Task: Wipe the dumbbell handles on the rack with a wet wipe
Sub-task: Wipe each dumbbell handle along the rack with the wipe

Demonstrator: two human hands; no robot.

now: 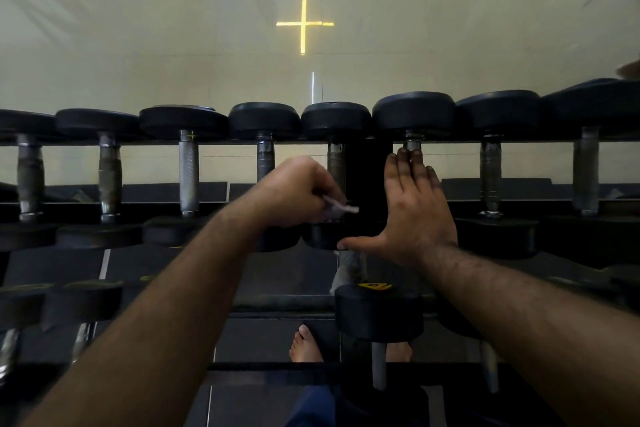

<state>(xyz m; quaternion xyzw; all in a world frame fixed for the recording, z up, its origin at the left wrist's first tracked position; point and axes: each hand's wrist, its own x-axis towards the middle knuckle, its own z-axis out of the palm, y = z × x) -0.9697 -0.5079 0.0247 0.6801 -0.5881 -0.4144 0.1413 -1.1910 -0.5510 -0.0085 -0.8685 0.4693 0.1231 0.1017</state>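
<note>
The wet wipe (341, 207) sits at the centre of the frame, a small crumpled white piece pinched in the left hand (294, 194). That hand is curled into a loose fist, fingers closed on the wipe, beside the lower end of the fifth handle (336, 166) from the left on the top row. Whether the wipe touches the metal cannot be told; the area is dark and slightly blurred.

The right hand (415, 208) is open and flat, fingers together and pointing toward the top of the frame, thumb spread out toward the left. It lies over the sixth handle (412, 145), of which only the upper end shows above the fingertips. The thumb tip touches or nearly touches the near head of the fifth dumbbell (323, 236).

The top row of the rack (221, 207) runs across the middle of the frame from left edge to right edge. It carries eight visible dumbbells, each with black round heads and a grey metal handle standing vertically in the picture. The handles at the left look worn and mottled; the third handle (188, 172) is cleaner and knurled.

In the lower part of the frame a second tier holds more dumbbells, including one with a yellow label (375, 286) at lower centre. Bare toes (306, 345) show on the dark floor below. A pale wall (138, 45) with a yellow cross (304, 24) fills the upper frame.
</note>
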